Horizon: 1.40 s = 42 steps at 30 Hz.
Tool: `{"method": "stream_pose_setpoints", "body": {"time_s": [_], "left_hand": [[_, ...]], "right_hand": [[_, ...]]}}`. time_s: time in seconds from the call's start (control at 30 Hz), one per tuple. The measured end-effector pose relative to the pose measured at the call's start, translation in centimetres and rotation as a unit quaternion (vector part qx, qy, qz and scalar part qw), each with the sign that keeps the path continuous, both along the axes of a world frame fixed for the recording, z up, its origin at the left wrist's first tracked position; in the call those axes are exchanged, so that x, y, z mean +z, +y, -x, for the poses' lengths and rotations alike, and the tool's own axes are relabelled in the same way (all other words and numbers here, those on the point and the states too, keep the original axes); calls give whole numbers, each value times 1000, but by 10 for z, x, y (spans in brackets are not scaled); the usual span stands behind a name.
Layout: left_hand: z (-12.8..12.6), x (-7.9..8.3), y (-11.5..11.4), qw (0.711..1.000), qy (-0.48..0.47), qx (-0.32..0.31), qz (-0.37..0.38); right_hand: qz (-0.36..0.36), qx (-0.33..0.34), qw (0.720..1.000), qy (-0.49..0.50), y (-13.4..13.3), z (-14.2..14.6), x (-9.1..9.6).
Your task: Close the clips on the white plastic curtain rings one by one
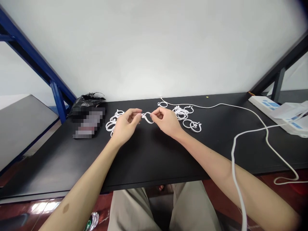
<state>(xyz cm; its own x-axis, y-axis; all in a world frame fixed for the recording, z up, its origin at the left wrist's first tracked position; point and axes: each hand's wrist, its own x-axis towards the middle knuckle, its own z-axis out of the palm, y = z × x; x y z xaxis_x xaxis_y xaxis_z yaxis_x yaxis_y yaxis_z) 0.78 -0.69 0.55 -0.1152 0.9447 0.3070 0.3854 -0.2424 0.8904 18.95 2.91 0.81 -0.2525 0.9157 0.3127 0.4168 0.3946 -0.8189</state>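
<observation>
Between my hands, just above the black table (154,157), is a white plastic ring (148,119) that looks like a curtain ring with a small eyelet. My left hand (126,124) pinches its left end between thumb and forefinger. The ring's right side is pinched by my right hand (166,120). Beside my left hand lies a group of similar white rings (110,125), partly hidden behind it. More white rings (182,113) form a pile to the right of my right hand, with two overlapping rings (192,125) nearer me. A single ring (163,104) lies near the wall.
A black plastic bag (88,101) and a blurred-out package (90,123) sit at the left. A white cable (233,146) loops across the right side, over my right forearm. At far right is a white and blue box-like item (271,107). Blue metal posts (56,96) rise at left.
</observation>
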Motion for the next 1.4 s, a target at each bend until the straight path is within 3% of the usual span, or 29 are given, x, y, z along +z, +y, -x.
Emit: {"method": "stream_pose_setpoints", "body": {"time_s": [0.1,0.33,0.53,0.67,0.8,1.03,1.4], "left_hand": [[-9,1,-4,997,-68,-47,6],[-12,2,-8,992,-108,-60,-25],[-14,1,-7,996,-77,-22,-37],[-13,0,-6,998,-44,-5,-39],[-12,-2,-5,999,-15,-5,-38],[-13,-3,-7,999,4,4,-46],[-15,-2,-7,998,0,-6,-58]], "right_hand": [[36,0,999,7,-4,3,2],[63,-14,998,-3,-6,4,1],[14,15,1000,-18,-6,5,-4],[-48,31,997,44,-9,7,0],[-47,75,991,99,-13,7,5],[-39,51,995,81,-14,8,5],[-75,68,992,73,-12,9,3]]}}
